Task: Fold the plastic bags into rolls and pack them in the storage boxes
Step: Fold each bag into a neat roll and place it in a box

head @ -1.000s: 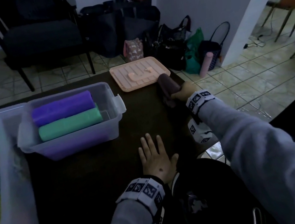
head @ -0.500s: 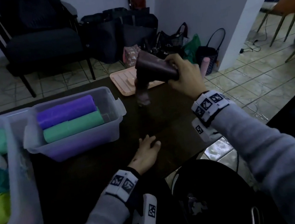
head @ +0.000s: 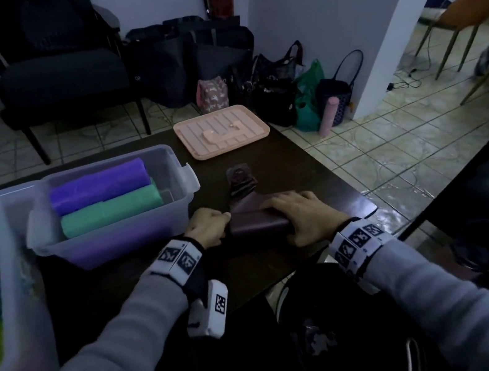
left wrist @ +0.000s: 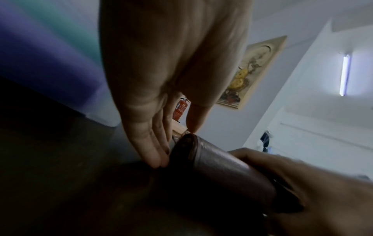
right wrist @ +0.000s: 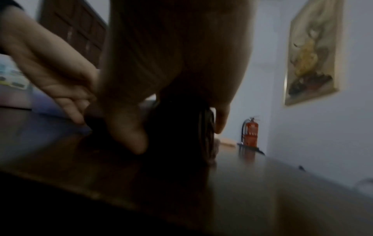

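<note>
A dark brown plastic bag roll (head: 258,225) lies crosswise on the dark table (head: 309,170), its loose unrolled tail (head: 241,182) stretching away from me. My right hand (head: 301,216) grips the roll's right part, fingers curled over the top and thumb (right wrist: 131,137) on the near side. My left hand (head: 209,227) touches the roll's left end (left wrist: 187,143) with straight fingers (left wrist: 153,148). Just left stands a clear storage box (head: 183,176) holding a purple roll (head: 99,186) and a green roll (head: 110,209).
A bigger clear box (head: 23,289) at the far left holds several coloured rolls. A pink lid (head: 222,130) lies at the table's far edge. The table's right edge (head: 356,195) is close to my right hand. A chair and bags stand on the floor beyond.
My right hand lifted the brown roll from the table's right side, carried it nearer and laid it down. My left hand left its flat rest and came to the roll's left end.
</note>
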Demonstrator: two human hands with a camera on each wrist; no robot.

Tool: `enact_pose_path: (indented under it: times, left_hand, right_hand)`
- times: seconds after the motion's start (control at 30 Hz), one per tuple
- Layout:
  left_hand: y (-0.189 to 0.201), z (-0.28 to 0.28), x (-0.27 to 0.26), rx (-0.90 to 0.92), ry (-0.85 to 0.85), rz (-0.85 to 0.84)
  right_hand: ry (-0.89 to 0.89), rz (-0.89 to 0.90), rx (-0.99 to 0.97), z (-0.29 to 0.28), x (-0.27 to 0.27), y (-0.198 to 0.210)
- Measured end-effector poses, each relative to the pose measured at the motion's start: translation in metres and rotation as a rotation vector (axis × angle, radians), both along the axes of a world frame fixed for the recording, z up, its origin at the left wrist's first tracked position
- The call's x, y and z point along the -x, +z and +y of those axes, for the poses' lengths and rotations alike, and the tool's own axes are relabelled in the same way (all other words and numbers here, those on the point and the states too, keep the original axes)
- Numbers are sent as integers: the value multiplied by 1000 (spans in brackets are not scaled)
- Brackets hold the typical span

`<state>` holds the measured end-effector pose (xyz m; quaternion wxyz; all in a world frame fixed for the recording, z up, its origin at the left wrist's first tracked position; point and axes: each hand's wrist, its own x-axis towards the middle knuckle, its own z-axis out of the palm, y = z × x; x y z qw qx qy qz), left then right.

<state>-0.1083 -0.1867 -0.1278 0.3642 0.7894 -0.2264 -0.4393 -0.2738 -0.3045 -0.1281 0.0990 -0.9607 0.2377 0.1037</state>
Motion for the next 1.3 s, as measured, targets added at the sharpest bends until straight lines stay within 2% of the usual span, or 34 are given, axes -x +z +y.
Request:
enact_pose_path:
  times: [0.07,0.13,0.27,0.4,0.53,0.67,0.77,0.87,0.97,1.03,1.1,1.17,1.2,1.3]
  left_hand:
    - [3,-12,-2,-52,-51,-154]
    - [1,-28,-6,-71,-36,-236]
    - [4,-51,0,-42,32,-23]
    - [4,-70,8,-56,36,7]
    - [14,-86,8,55,151,198]
    - [26,-98,-6,181,262,209]
    - [28,-105,-16,286,306,135]
    - [33,-115,-23,327,344,-18]
    - [46,-117,-22,314,336,-311]
    - [52,-112,-15,279,181,-537]
    - [49,-105,-4,185,-228,-651]
    - [36,-95,6,-60,-650,-661]
    - [28,-91,7,-181,-781,-660]
    - [5,-78,5,-360,-924,-671]
  right_hand:
    - [6,-21,39,6,-1,5]
    - [22,-49,70,14,-5,5]
    - [-9,-15,-5,26,-6,-9]
    - [-4,-59,-5,29,0,-17]
    - [33,-73,-43,27,3,-16]
    - [38,-50,-66,25,1,-14]
    - [47,-44,-74,24,1,-13]
    - [54,-33,-65,23,1,-12]
    - [59,-39,-66,23,-1,-13]
    - [61,-39,-73,22,-1,-14]
    - [71,-36,-74,21,-1,-14]
    - [79,-37,-64,22,-1,-13]
    - [71,-44,-67,22,0,-13]
    - [44,-77,-106,23,3,-13]
